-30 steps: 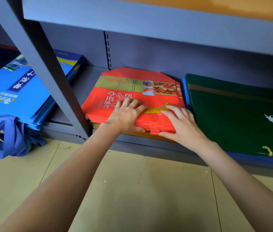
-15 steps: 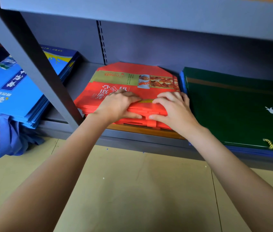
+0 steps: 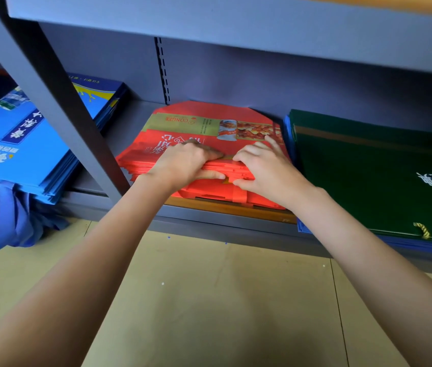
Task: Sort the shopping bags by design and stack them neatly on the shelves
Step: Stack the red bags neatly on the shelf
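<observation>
Upright (image 3: 58, 102) left of red bags (image 3: 209, 139) | green bags (image 3: 368, 168) right | blue bags (image 3: 24, 144) far left

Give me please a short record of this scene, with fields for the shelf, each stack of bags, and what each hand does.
shelf: grey metal shelf, lowest level, just above the floor
left stack: blue bags, fabric handles hanging over the front edge
middle stack: red bags, flat, printed side up
right stack: green bags, flat, beside the red stack
left hand: left hand grips the front edge of the red stack, fingers on top, thumb below
right hand: right hand grips the same edge, close to the left hand
</observation>
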Motion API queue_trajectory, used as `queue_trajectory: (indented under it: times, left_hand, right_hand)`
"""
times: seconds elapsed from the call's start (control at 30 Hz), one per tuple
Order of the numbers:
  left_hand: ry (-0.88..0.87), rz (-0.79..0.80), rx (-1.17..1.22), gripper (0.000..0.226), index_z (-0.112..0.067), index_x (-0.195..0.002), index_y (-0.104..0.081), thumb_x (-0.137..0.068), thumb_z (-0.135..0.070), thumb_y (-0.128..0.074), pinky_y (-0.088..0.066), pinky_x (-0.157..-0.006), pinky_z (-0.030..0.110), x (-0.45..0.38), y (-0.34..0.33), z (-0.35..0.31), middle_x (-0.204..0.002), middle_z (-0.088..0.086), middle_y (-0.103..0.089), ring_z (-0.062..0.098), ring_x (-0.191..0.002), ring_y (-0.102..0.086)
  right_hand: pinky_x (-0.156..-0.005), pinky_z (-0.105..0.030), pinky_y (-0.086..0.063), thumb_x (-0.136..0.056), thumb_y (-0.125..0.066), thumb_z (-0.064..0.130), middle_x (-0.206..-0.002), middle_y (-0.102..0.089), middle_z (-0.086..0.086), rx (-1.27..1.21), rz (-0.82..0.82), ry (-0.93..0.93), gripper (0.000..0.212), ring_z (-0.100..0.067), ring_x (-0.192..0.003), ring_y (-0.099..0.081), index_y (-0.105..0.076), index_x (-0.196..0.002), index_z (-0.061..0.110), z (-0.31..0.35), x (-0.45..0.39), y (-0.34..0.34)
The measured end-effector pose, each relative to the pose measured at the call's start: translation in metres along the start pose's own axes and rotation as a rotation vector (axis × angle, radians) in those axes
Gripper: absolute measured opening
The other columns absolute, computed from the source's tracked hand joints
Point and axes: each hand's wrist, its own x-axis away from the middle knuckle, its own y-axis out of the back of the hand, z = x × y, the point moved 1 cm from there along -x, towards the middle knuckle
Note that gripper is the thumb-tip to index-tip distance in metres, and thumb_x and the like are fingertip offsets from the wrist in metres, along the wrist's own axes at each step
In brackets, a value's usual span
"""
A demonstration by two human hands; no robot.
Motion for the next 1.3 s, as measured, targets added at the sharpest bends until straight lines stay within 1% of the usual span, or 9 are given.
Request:
queue_trajectory:
  times: [0.2,0.33,0.47,0.67,0.83,0.9,1.07,1.2,1.3]
  left_hand:
    - [0.012,-0.048,-0.079,0.068,-0.032,-0.134,-0.048,-0.078,-0.069,-0.035,-0.049,-0.088,0.046,-0.001,0.004,-0.003,-0.128,0.001,-0.059,0.029,-0.115,-0.054]
    - [0.009,-0.010,-0.133,0.071,-0.031,-0.141,-0.037,-0.080,-0.064,-0.050,-0.041,-0.100,0.042,0.003,-0.008,-0.009,-0.141,-0.005,-0.044,0.022,-0.128,-0.038]
    - [0.004,0.058,-0.146,0.088,-0.033,-0.147,-0.021,-0.074,-0.059,-0.064,-0.023,-0.109,0.042,0.009,-0.026,-0.010,-0.150,-0.010,-0.024,0.019,-0.135,-0.022]
    - [0.006,0.055,-0.087,0.086,-0.035,-0.146,-0.024,-0.073,-0.060,-0.064,-0.023,-0.110,0.043,0.004,-0.023,-0.004,-0.149,-0.009,-0.027,0.021,-0.135,-0.023]
    - [0.003,0.014,0.025,0.069,-0.033,-0.142,-0.036,-0.081,-0.055,-0.059,-0.033,-0.107,0.042,0.001,-0.013,0.002,-0.145,-0.007,-0.040,0.024,-0.133,-0.035]
    - [0.009,-0.022,0.064,0.061,-0.031,-0.140,-0.041,-0.085,-0.054,-0.055,-0.038,-0.103,0.040,0.000,-0.006,0.003,-0.140,-0.003,-0.049,0.025,-0.127,-0.045]
    - [0.050,-0.103,0.038,0.050,-0.030,-0.137,-0.045,-0.091,-0.050,-0.046,-0.039,-0.098,0.035,-0.001,0.005,0.001,-0.135,0.001,-0.055,0.026,-0.122,-0.051]
    - [0.091,-0.133,0.060,0.048,-0.031,-0.136,-0.046,-0.092,-0.048,-0.046,-0.041,-0.097,0.038,0.000,0.008,-0.001,-0.133,0.004,-0.056,0.029,-0.121,-0.051]
    - [0.099,-0.135,0.052,0.048,-0.030,-0.136,-0.046,-0.092,-0.049,-0.046,-0.042,-0.096,0.038,0.000,0.008,-0.002,-0.132,0.004,-0.056,0.029,-0.120,-0.052]
  right_hand:
    - [-0.115,-0.045,-0.010,-0.085,-0.063,0.030,-0.116,-0.055,-0.003,0.041,-0.025,0.003,0.039,-0.023,-0.119,-0.045,-0.049,-0.117,0.013,0.000,-0.005,0.005]
    - [-0.102,-0.053,-0.036,-0.068,-0.077,0.012,-0.093,-0.060,-0.011,0.115,-0.180,0.028,0.039,-0.032,-0.094,-0.058,-0.057,-0.100,0.003,0.007,0.006,-0.020]
    - [-0.106,-0.039,-0.028,-0.081,-0.068,0.034,-0.125,-0.047,-0.002,-0.091,0.019,-0.002,0.048,-0.023,-0.116,-0.039,-0.049,-0.120,0.013,0.001,0.018,-0.033]
    - [-0.110,-0.042,-0.021,-0.072,-0.073,0.051,-0.146,-0.023,0.000,-0.163,0.107,-0.081,0.084,-0.020,-0.130,-0.018,-0.033,-0.140,0.023,-0.008,0.028,-0.029]
    - [-0.088,-0.039,-0.039,-0.082,-0.063,0.022,-0.119,-0.052,-0.013,-0.100,-0.428,0.031,0.038,-0.028,-0.102,-0.046,-0.057,-0.116,0.006,0.009,0.051,-0.030]
    - [-0.080,-0.041,-0.042,-0.080,-0.059,0.003,-0.106,-0.061,-0.015,-0.073,-0.519,0.101,0.028,-0.029,-0.091,-0.051,-0.064,-0.107,0.000,0.018,0.063,-0.037]
    - [-0.105,-0.039,-0.035,-0.082,-0.043,0.022,-0.123,-0.061,-0.016,0.038,-0.174,0.004,0.049,-0.029,-0.114,-0.058,-0.057,-0.122,-0.003,0.030,0.074,-0.073]
    - [-0.106,-0.042,-0.032,-0.087,-0.034,0.039,-0.129,-0.057,-0.015,0.051,0.034,-0.099,0.061,-0.024,-0.121,-0.054,-0.054,-0.126,-0.002,0.033,0.060,-0.077]
    - [-0.115,-0.034,-0.002,-0.098,-0.034,0.039,-0.152,-0.027,-0.016,0.035,0.106,-0.091,0.062,-0.024,-0.142,-0.024,-0.025,-0.144,-0.002,0.036,0.051,-0.072]
